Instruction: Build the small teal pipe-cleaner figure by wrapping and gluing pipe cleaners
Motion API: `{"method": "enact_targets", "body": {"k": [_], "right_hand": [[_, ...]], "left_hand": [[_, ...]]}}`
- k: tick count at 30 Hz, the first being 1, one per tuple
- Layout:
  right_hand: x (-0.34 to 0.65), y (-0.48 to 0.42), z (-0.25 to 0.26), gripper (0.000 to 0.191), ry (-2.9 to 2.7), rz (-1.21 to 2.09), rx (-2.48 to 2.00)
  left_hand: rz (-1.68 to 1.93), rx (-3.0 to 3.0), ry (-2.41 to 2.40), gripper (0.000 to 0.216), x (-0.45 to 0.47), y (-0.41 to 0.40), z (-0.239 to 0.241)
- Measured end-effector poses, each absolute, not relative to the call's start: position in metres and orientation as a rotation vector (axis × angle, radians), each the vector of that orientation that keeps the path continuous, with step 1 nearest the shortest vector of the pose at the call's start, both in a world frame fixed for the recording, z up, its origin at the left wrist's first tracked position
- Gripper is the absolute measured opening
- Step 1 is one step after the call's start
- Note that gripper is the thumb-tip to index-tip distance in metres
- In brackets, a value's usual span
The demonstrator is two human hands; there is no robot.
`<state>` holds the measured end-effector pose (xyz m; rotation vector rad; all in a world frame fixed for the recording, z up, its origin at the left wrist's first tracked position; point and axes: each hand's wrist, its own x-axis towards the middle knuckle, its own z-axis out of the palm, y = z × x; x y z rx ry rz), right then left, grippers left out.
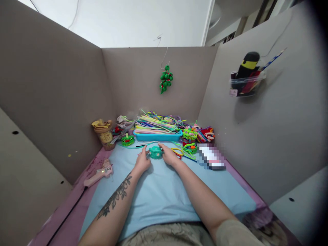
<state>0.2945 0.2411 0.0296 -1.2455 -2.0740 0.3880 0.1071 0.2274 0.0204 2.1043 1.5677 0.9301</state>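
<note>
A small teal figure (155,152), rounded and fuzzy like bent pipe cleaners, with pale spots, sits between my two hands over the light blue cloth. The fingers of my left hand (143,160) pinch its left side. On its right side, my right hand (169,155) grips it with thumb and fingers, close beside scissors (177,151) with yellow and red handles. Just beyond it, a few loose pipe cleaners (139,146) lie on the cloth. Parts of the figure are hidden behind my fingers.
A blue tray (158,137) heaped with pipe cleaners stands at the back. Green fuzzy figures (128,140) flank it. A pink glue gun (98,176) lies left, below a brown cup (104,135). A blurred-out object (212,157) lies right. Grey panels enclose the table.
</note>
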Motion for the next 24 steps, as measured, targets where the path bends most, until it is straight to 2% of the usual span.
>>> {"method": "enact_targets", "body": {"k": [4,7,12,13,17,21,24], "right_hand": [[0.295,0.233,0.034,0.072,-2.097,0.429,-1.208],[0.295,0.228,0.039,0.070,-2.159,0.366,-1.129],[0.290,0.227,0.040,0.067,-2.279,0.426,-0.979],[0.288,0.227,0.039,0.065,-2.291,0.433,-0.976],[0.284,0.223,0.038,0.057,-2.287,0.373,-1.070],[0.282,0.219,0.040,0.061,-2.236,0.291,-1.185],[0.280,0.217,0.041,0.062,-2.193,0.235,-1.181]], "left_hand": [[0.945,2.080,1.573,0.087,0.097,0.233,0.019],[1.007,2.095,1.673,0.080,0.090,0.230,0.025],[1.046,2.219,1.692,0.028,0.091,0.210,0.035],[1.027,2.252,1.645,0.023,0.093,0.206,0.035],[0.993,2.223,1.566,0.039,0.100,0.200,0.032],[1.018,2.060,1.498,0.063,0.102,0.207,0.027],[1.051,2.040,1.446,0.062,0.102,0.210,0.027]]}}
